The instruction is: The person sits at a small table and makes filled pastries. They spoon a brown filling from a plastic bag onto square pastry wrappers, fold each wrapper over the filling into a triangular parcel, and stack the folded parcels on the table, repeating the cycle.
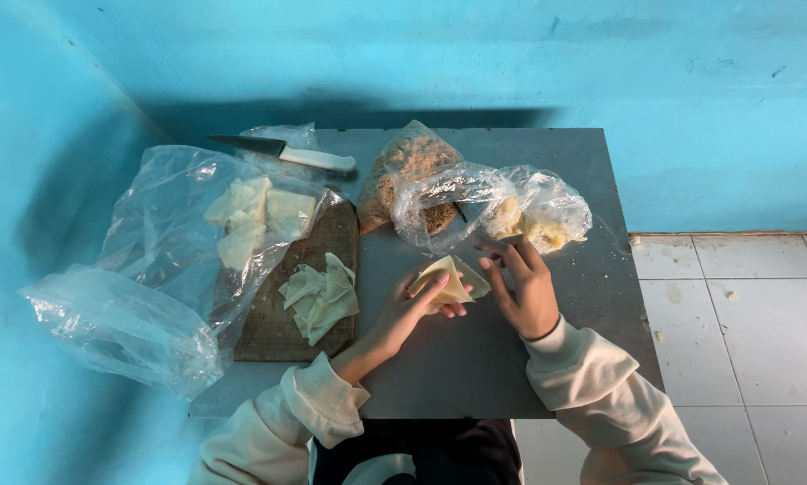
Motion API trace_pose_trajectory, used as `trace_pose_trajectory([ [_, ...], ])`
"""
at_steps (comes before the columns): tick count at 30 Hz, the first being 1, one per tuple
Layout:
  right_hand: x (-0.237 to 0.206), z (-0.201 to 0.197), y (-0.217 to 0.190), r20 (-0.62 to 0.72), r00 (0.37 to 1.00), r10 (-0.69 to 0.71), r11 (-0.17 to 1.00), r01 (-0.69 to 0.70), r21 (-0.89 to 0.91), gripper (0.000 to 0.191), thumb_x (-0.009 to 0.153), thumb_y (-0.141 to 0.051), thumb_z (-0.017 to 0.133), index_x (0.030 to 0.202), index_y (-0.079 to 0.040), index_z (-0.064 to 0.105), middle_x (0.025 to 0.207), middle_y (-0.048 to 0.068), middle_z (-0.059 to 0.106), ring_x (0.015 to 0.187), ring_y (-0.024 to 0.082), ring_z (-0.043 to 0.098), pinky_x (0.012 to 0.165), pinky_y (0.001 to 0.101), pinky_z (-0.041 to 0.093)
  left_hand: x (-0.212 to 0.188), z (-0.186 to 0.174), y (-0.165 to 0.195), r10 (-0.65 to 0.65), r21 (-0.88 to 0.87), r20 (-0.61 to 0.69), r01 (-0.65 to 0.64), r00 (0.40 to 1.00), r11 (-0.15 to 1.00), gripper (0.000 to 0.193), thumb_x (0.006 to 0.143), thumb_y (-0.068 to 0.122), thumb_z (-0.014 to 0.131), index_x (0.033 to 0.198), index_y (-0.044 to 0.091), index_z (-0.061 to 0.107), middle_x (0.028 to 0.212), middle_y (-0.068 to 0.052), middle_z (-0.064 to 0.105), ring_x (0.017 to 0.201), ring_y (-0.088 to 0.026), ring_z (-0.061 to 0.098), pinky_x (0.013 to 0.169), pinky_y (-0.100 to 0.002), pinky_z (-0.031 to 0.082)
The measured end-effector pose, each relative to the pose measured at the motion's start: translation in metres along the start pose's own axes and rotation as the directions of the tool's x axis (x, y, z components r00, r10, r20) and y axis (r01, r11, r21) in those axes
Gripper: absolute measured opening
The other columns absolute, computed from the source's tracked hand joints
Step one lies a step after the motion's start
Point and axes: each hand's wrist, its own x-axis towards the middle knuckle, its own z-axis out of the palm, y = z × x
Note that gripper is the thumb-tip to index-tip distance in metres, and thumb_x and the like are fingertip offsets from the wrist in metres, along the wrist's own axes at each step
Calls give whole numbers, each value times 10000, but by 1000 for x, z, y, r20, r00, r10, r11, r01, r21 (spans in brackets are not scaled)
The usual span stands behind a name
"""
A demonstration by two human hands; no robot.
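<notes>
My left hand (405, 316) holds a pale yellow dough wrapper (448, 278) folded into a triangle above the grey table (475, 359). My right hand (525, 283) hovers just right of the wrapper, fingers apart and curled, its fingertips close to the wrapper's edge; it holds nothing. A stack of cut wrappers (321, 296) lies on a dark wooden board (282, 332) to the left of my hands.
A clear bag with brown crumbly filling (403, 171) and another with pale pieces (538, 216) lie behind my hands. A white-handled knife (282, 153) rests at the table's back. Large clear plastic bags (152, 269) with folded wrappers (251, 211) hang off the left. Tiled floor (745, 332) lies right.
</notes>
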Motion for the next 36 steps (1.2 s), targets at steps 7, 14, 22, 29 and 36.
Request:
trace_pose_trajectory([
  [7,-10,0,3,-77,945,-317,947,311,-78,363,755,-221,872,1077,-97,757,1032,83,617,854,246,544,777,395,453,1,4,-17,-178,-564,159,238,971,791,485,1115,333,416,1477,14,459,1430,-140,554,1263,-212,614,1105,-394,485],
  [14,-15,2,2,80,799,-596,792,601,-108,353,747,-239,901,1078,-179,793,1068,-19,655,865,168,578,707,343,400,1,4,-10,48,-703,332,213,942,678,567,1185,381,317,1612,9,351,1651,-98,425,1411,-194,514,1082,-328,459],
  [22,-7,6,-3,104,828,-551,826,559,-70,404,767,-261,887,1121,-134,740,1012,8,688,843,189,619,717,349,463,-4,6,-16,34,-570,335,174,942,803,602,1216,441,224,1685,71,299,1604,-77,413,1416,-151,465,1201,-333,370],
  [29,-12,13,-2,131,861,-492,870,490,48,382,794,-238,875,1077,-80,674,1023,59,693,890,240,676,717,365,491,-12,10,-18,-12,-405,315,146,949,903,627,1128,461,191,1676,165,115,1708,82,199,1499,-100,292,1219,-315,254],
  [36,-16,15,4,134,886,-444,895,432,113,294,834,-113,826,1094,-78,691,1028,51,703,916,242,693,782,360,522,-12,12,-12,-12,-400,298,137,954,906,649,1135,470,198,1682,131,112,1714,42,202,1515,-95,277,1249,-314,224],
])
